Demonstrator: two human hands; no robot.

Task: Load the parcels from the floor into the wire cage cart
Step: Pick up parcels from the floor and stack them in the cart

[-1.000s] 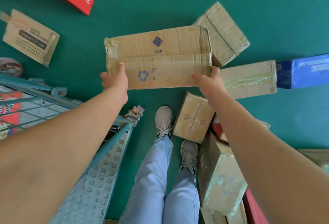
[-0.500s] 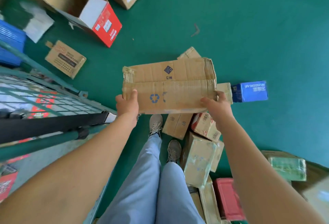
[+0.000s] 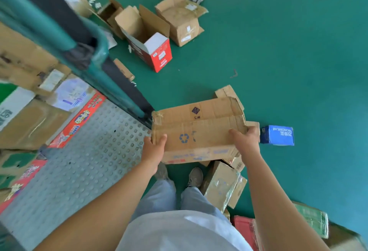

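Green floor (image 3: 278, 51), scattered with parcels. Flat brown cardboard parcel with blue recycling mark (image 3: 197, 131) held in air beside wire cage cart with studded metal deck (image 3: 89, 161), left hand (image 3: 154, 149) and right hand (image 3: 246, 141) gripping opposite ends. Carrying step, probably; next, swing left over deck and lower.

The wire cage cart (image 3: 83, 163) fills the left side, with parcels stacked along its far-left part. A flat cardboard box (image 3: 197, 131) is held in the middle, the left hand (image 3: 154, 149) at its left end and the right hand (image 3: 247, 143) at its right end, above the person's feet. A small box (image 3: 277, 135) lies on the floor (image 3: 278, 51) just right of it. Open cartons (image 3: 147, 35) stand far off, beyond the cart's corner. More parcels (image 3: 221, 185) lie near, right of the feet.
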